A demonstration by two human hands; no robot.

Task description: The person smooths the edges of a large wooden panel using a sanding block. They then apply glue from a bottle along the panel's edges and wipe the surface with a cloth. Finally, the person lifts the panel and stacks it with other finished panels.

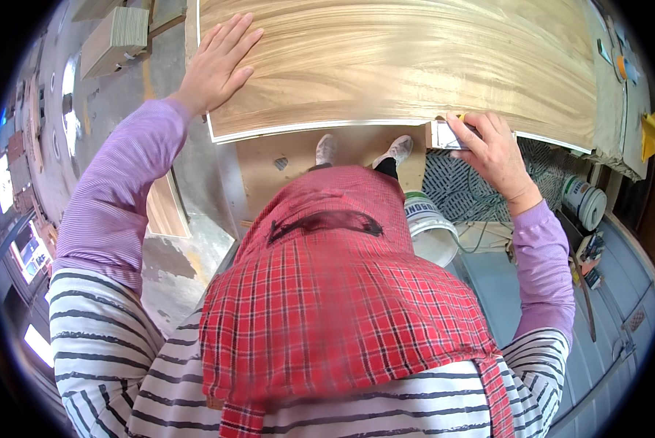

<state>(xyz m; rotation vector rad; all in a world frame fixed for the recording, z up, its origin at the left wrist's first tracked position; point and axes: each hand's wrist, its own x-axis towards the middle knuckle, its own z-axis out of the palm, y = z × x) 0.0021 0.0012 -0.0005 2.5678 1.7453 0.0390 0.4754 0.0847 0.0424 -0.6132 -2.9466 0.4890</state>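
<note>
A large wood-grain panel (386, 58) with a white near edge lies flat in front of me. My left hand (218, 62) rests on its left end, palm down and fingers stretched out. At the near edge, right of the middle, my right hand (492, 150) is closed around a small silver block-shaped hand tool (452, 136) with a bit of yellow on top. That tool sits against the panel's edge. My fingers cover part of it, so its exact kind is unclear.
Below the edge stand a white bucket (433, 237) and, farther right, another tub (584, 201). A patterned cloth (455, 175) lies under the panel. Boards are stacked (116, 42) at the far left. Yellow and blue items (622, 67) lie beyond the panel's right end.
</note>
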